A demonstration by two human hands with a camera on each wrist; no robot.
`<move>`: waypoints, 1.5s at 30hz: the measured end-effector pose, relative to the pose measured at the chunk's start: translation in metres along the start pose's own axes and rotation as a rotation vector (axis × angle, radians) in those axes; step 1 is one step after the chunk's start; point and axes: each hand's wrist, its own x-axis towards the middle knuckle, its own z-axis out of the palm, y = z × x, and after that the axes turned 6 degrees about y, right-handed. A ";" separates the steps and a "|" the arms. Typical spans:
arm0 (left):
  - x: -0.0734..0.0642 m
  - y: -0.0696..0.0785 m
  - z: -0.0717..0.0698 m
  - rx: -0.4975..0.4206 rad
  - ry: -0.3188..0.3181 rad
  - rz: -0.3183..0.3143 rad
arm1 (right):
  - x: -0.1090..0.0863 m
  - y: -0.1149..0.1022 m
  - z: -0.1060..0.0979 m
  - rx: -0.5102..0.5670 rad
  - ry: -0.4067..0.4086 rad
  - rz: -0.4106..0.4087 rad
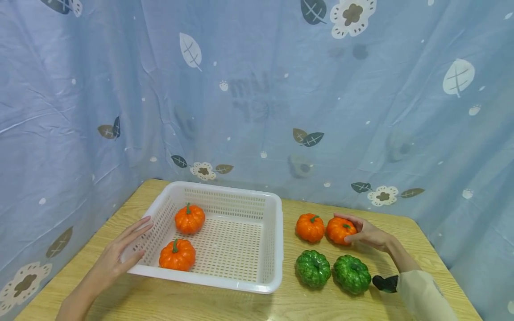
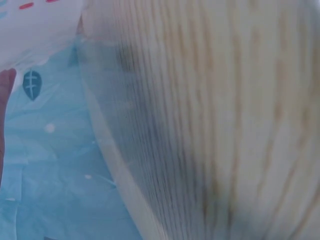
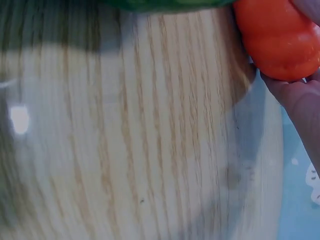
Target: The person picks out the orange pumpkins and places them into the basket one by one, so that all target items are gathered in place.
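Note:
My right hand [image 1: 371,234] grips a small orange pumpkin [image 1: 339,228] at the right of the wooden table, thumb on the near side and fingers over the far side. In the right wrist view, the fingers are around that pumpkin's [image 3: 277,40] lower side. To its left sits another orange pumpkin [image 1: 310,228]. My left hand [image 1: 112,258] is at the left rim of a white plastic basket [image 1: 209,282], fingers extended and thumb apart. Inside the basket, along its left side, lie two orange pumpkins, a back one [image 1: 190,219] and a front one [image 1: 177,255].
Two green pumpkins, a left one [image 1: 313,269] and a right one [image 1: 352,274], sit in front of the orange pair on the table [image 1: 192,303]. A blue patterned curtain [image 1: 257,98] hangs behind the table and along both sides.

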 end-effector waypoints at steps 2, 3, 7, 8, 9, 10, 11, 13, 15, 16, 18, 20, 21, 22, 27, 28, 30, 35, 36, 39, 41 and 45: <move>0.000 0.000 -0.001 0.004 0.003 0.008 | -0.004 0.000 0.000 0.027 0.011 -0.004; -0.001 0.000 -0.001 0.004 0.003 0.011 | -0.006 -0.001 0.000 0.042 0.017 -0.005; -0.001 0.001 -0.004 0.009 0.008 0.028 | -0.015 -0.005 0.000 0.075 0.038 -0.010; -0.001 0.001 -0.005 0.010 0.008 0.030 | -0.018 -0.007 0.001 0.072 0.043 -0.017; -0.001 0.001 -0.006 0.011 0.008 0.030 | -0.020 -0.008 0.001 0.061 0.053 -0.023; 0.000 0.001 -0.006 0.012 0.008 0.029 | -0.022 -0.010 0.002 0.049 0.065 -0.028; 0.000 0.001 -0.007 0.012 0.008 0.028 | -0.024 -0.011 0.002 0.035 0.077 -0.036; 0.000 0.001 -0.008 0.015 0.006 0.021 | -0.028 -0.014 0.005 0.014 0.107 -0.045; 0.000 0.000 -0.008 0.016 0.005 0.019 | -0.031 -0.017 0.008 -0.004 0.141 -0.053; 0.000 0.000 -0.008 0.015 0.005 0.019 | -0.032 -0.018 0.010 -0.009 0.153 -0.057; 0.000 -0.001 -0.009 0.017 0.005 0.023 | -0.034 -0.021 0.014 -0.017 0.176 -0.071; 0.000 -0.001 -0.009 0.017 0.007 0.029 | -0.035 -0.023 0.018 -0.026 0.188 -0.093; 0.001 -0.001 -0.009 0.016 0.008 0.032 | -0.036 -0.025 0.021 -0.030 0.195 -0.103; 0.001 -0.001 -0.009 0.013 0.009 0.034 | -0.037 -0.026 0.023 -0.032 0.201 -0.112; 0.002 -0.001 -0.008 0.006 0.013 0.040 | -0.043 -0.034 0.036 -0.046 0.236 -0.141; 0.002 -0.001 -0.008 0.004 0.015 0.039 | -0.044 -0.035 0.039 -0.053 0.242 -0.144; 0.002 -0.001 -0.006 -0.002 0.016 0.037 | -0.046 -0.039 0.045 -0.065 0.249 -0.157; 0.000 -0.001 -0.004 -0.012 0.017 0.023 | -0.046 -0.047 0.061 -0.102 0.228 -0.213; 0.000 -0.001 -0.004 -0.014 0.018 0.021 | -0.046 -0.049 0.064 -0.107 0.226 -0.220; 0.000 -0.002 -0.003 -0.017 0.021 0.017 | -0.046 -0.055 0.074 -0.126 0.232 -0.231; 0.001 -0.002 -0.002 -0.019 0.022 0.015 | -0.048 -0.059 0.081 -0.147 0.242 -0.227; 0.000 -0.002 0.000 -0.022 0.021 0.015 | -0.050 -0.070 0.097 -0.195 0.268 -0.215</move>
